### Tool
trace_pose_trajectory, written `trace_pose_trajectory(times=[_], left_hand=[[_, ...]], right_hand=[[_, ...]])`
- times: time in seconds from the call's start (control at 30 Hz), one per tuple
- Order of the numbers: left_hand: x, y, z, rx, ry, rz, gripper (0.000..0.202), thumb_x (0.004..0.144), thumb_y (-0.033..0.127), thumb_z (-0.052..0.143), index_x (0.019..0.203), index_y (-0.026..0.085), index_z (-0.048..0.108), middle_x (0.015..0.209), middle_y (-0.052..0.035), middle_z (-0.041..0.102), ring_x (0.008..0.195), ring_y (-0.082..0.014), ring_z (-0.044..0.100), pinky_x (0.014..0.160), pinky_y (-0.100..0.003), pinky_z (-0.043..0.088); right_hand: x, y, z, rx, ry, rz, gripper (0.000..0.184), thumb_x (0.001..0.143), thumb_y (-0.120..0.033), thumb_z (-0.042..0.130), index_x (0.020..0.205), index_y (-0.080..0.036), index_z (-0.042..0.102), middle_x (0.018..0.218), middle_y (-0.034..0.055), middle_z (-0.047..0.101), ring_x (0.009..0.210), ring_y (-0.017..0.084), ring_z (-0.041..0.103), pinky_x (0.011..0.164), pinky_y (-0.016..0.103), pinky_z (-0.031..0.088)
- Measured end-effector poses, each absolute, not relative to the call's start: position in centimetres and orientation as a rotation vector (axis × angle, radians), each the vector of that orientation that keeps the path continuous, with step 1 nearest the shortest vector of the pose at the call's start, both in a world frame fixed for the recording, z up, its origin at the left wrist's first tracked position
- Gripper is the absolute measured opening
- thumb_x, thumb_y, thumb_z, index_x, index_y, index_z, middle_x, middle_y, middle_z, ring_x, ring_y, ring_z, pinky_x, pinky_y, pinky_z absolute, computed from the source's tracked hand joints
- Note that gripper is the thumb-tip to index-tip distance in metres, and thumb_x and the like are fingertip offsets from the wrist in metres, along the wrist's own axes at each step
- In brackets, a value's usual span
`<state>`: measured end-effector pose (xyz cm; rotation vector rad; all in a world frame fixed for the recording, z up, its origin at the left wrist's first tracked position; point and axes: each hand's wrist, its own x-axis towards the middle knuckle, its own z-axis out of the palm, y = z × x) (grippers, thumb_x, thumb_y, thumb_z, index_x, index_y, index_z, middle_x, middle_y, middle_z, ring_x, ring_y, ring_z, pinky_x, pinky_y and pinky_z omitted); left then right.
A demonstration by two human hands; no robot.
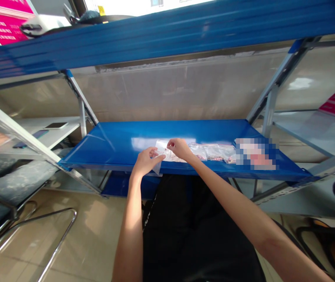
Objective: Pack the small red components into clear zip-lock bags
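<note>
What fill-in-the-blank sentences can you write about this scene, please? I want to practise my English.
1. The right hand pinches a plastic bag that the left hand also touches, above a ____ metal shelf.
2. More plastic bags lie in a row to the ____ of the hands.
3. A phone lies on a ____ shelf at the far left.

Missing words: blue; right; white.

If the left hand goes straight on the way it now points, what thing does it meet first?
The left hand would probably meet the clear plastic bag first, right at its fingertips, though depth is hard to judge here.
</note>
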<state>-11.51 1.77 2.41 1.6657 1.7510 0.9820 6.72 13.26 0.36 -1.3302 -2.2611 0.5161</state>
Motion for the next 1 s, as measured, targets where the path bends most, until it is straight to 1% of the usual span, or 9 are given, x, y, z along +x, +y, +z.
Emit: trace_pose_trajectory(times=[0.13,0.23,0.37,0.5,0.57,0.67,0.83,0.9,1.0], left_hand=[[-11.0,1.6,2.9,1.681,1.718,0.96,0.054,0.081,0.048,0.079,0.124,0.016,0.072,0.112,-0.012,0.078,0.107,-0.0278,0.071,0.096,-0.037,0.054],[-10.6,1.6,3.1,1.702,1.695,0.962,0.057,0.08,0.047,0.081,0.126,0.015,0.072,0.114,-0.0129,0.077,0.106,-0.027,0.071,0.094,-0.036,0.054],[-10.3,1.6,3.3,1.717,1.652,0.973,0.056,0.079,0.047,0.082,0.124,0.016,0.072,0.112,-0.0117,0.077,0.104,-0.0268,0.071,0.09,-0.035,0.054],[-10.4,1.5,3.4,1.729,1.643,0.979,0.052,0.08,0.046,0.082,0.121,0.016,0.074,0.106,-0.0103,0.078,0.1,-0.0261,0.072,0.088,-0.034,0.054],[-10.5,1.5,3.3,1.725,1.669,0.984,0.055,0.079,0.047,0.082,0.123,0.015,0.073,0.107,-0.0109,0.078,0.1,-0.0261,0.072,0.088,-0.034,0.055],[-10.9,1.6,3.0,1.705,1.697,0.989,0.059,0.079,0.049,0.082,0.126,0.015,0.072,0.11,-0.0121,0.078,0.1,-0.0262,0.072,0.09,-0.035,0.056],[-11.2,1.8,2.6,1.669,1.728,0.989,0.056,0.081,0.05,0.08,0.124,0.014,0.073,0.109,-0.0117,0.078,0.098,-0.0256,0.073,0.09,-0.034,0.057],[-11.1,1.8,2.5,1.661,1.736,0.983,0.056,0.081,0.049,0.079,0.124,0.014,0.073,0.109,-0.0119,0.078,0.099,-0.0255,0.073,0.089,-0.034,0.057],[-10.9,1.8,2.5,1.658,1.737,0.973,0.057,0.081,0.049,0.079,0.125,0.014,0.072,0.111,-0.0122,0.078,0.1,-0.026,0.073,0.09,-0.034,0.057]], right_hand=[[8.1,12.4,2.2,-1.064,-2.185,0.783,0.024,0.089,-0.033,0.066,0.092,-0.015,0.081,0.079,0.0057,0.074,0.072,0.017,0.06,0.064,0.027,0.038],[8.6,11.4,3.8,-0.878,-2.261,0.896,0.03,0.088,-0.041,0.066,0.09,-0.016,0.082,0.073,0.003,0.07,0.066,0.015,0.053,0.061,0.027,0.034],[8.8,10.6,5.2,-0.762,-2.368,0.989,0.036,0.091,-0.047,0.063,0.092,-0.017,0.083,0.067,0.0007,0.065,0.059,0.012,0.044,0.057,0.027,0.029],[9.0,11.3,5.0,-0.73,-2.353,1.065,0.035,0.095,-0.045,0.059,0.098,-0.018,0.082,0.074,0.0016,0.069,0.06,0.012,0.049,0.056,0.026,0.033],[8.9,11.9,4.1,-0.866,-2.293,0.987,0.027,0.095,-0.035,0.06,0.1,-0.017,0.08,0.077,0.0029,0.071,0.064,0.014,0.056,0.06,0.026,0.038],[8.2,12.5,1.8,-1.179,-2.271,0.704,0.02,0.094,-0.025,0.066,0.105,-0.015,0.079,0.086,0.0071,0.076,0.077,0.018,0.066,0.069,0.027,0.043],[7.2,12.1,-1.2,-1.442,-2.356,0.348,0.031,0.1,-0.025,0.062,0.129,-0.018,0.073,0.121,0.0154,0.073,0.106,0.027,0.069,0.085,0.031,0.048],[7.2,11.8,-1.6,-1.475,-2.385,0.285,0.032,0.102,-0.027,0.057,0.13,-0.02,0.073,0.125,0.0166,0.071,0.108,0.028,0.068,0.086,0.032,0.048],[7.2,11.7,-1.7,-1.48,-2.432,0.254,0.032,0.103,-0.028,0.054,0.126,-0.021,0.076,0.12,0.0164,0.07,0.108,0.029,0.068,0.086,0.032,0.049]])
